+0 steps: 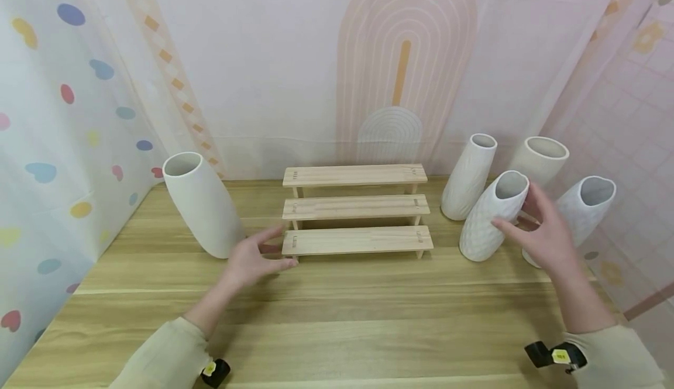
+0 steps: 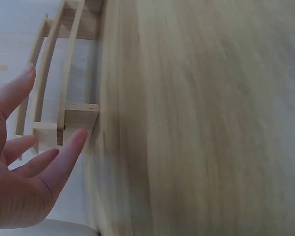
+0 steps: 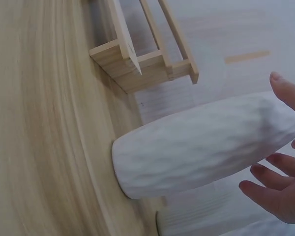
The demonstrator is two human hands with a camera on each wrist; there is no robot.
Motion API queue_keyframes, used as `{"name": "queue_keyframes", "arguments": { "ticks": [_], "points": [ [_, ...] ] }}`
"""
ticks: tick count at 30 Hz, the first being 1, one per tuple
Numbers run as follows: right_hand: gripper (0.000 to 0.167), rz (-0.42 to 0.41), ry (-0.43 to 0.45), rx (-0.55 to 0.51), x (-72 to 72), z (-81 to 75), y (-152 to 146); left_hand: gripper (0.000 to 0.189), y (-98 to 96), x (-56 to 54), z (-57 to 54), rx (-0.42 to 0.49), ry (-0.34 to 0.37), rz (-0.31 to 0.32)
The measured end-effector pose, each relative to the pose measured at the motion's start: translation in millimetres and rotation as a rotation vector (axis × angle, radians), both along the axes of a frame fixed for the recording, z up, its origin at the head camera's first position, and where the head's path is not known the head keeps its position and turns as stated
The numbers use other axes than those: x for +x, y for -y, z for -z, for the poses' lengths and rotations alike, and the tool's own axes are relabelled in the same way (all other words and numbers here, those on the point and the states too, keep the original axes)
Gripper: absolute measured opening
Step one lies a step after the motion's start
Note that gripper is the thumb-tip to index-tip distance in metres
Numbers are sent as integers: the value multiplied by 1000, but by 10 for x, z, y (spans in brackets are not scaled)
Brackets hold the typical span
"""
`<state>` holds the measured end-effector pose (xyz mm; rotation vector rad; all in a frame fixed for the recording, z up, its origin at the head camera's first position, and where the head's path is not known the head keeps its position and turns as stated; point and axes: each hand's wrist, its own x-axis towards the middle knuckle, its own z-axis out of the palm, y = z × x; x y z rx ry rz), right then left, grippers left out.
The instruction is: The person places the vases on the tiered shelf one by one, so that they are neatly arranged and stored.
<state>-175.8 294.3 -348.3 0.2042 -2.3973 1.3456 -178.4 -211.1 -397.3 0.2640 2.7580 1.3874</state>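
A white vase with a dimpled surface stands on the table at the right. My right hand is spread around its upper right side, thumb in front and fingers behind. In the right wrist view the thumb and fingers stand slightly off the vase; any contact is unclear. My left hand reaches, fingers parted, to the left end of a three-step wooden rack. In the left wrist view its fingertips are close beside the rack's end, and I cannot tell whether they touch.
A tall smooth white vase stands left of the rack, close to my left hand. Around the dimpled vase are a slim white vase, a wide-mouthed one and a wavy-rimmed one. Curtains hang behind the wooden table.
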Motion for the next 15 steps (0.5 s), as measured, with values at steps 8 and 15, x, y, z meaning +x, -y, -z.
{"name": "queue_keyframes", "arguments": {
  "ticks": [8,15],
  "points": [
    [74,39,11,-21,-68,110,34,78,-27,-103,84,184,114,-38],
    [70,25,-27,-71,-103,142,61,65,-32,-161,108,226,99,-60]
  ]
}}
